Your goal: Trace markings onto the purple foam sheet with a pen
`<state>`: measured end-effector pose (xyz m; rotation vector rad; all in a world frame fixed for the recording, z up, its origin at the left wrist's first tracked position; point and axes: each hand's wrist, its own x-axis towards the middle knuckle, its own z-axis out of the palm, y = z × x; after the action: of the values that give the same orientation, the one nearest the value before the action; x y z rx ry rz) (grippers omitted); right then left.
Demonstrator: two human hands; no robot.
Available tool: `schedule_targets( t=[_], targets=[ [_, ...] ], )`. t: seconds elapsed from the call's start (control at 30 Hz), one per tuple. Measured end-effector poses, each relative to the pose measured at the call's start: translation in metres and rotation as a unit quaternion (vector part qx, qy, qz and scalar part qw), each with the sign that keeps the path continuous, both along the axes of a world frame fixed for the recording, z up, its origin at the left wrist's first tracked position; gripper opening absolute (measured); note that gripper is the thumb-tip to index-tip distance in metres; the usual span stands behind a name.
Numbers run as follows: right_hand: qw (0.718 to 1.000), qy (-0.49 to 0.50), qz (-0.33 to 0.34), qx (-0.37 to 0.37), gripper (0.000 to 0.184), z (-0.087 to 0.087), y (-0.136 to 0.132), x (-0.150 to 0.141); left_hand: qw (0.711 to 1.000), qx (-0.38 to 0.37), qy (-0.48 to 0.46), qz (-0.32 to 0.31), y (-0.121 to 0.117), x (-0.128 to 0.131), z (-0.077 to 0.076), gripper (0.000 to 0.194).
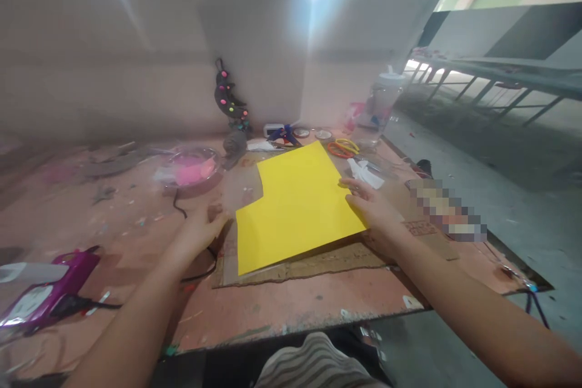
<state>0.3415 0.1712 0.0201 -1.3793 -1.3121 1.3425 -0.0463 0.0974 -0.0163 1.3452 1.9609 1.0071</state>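
Note:
A yellow sheet [295, 206], paper or thin foam, has a notch cut from its upper left corner. It lies over a piece of brown cardboard [318, 260], its front right part raised slightly. My right hand [370, 209] holds the sheet by its right edge, the thumb over the top and other fingers partly hidden. Just off the sheet's left edge is my left hand [204, 227]. Its fingers are loosely curled, with a gap between thumb and forefinger and nothing visible in them. Beyond the sheet lie orange-and-yellow-handled scissors [343, 147] and a white scrap [365, 174].
A blue glue gun [285, 134] and a clear bottle [377, 109] stand at the back. Left are a clear dish with pink pieces [191, 170], a purple device [54, 288] and a black cord [179, 203]. The table's front edge [291, 330] is close to my body.

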Motion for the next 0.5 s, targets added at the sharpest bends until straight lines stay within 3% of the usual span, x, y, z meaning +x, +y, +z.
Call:
schedule_targets(
  t=[0.1,0.2,0.33,0.43,0.5],
  targets=[
    [0.998,-0.008,0.054,0.019,0.044,-0.004,-0.003,0.003,1.0,-0.01,-0.021,-0.005,-0.004,0.005,0.005,0.074],
    [0.976,-0.048,0.196,0.087,0.058,-0.015,-0.007,0.007,0.997,-0.01,-0.077,-0.005,-0.007,0.015,0.012,0.07],
    [0.927,-0.135,0.32,0.139,0.096,-0.019,-0.012,0.009,0.989,-0.011,-0.15,-0.009,-0.004,0.015,0.014,0.071],
    [0.914,-0.121,0.361,0.142,0.118,-0.014,-0.013,0.01,0.994,-0.014,-0.11,-0.015,0.001,-0.005,0.011,0.071],
    [0.89,-0.199,0.375,0.165,0.128,-0.009,-0.013,0.012,0.997,-0.015,-0.077,0.003,-0.001,-0.026,0.013,0.064]
  ],
)
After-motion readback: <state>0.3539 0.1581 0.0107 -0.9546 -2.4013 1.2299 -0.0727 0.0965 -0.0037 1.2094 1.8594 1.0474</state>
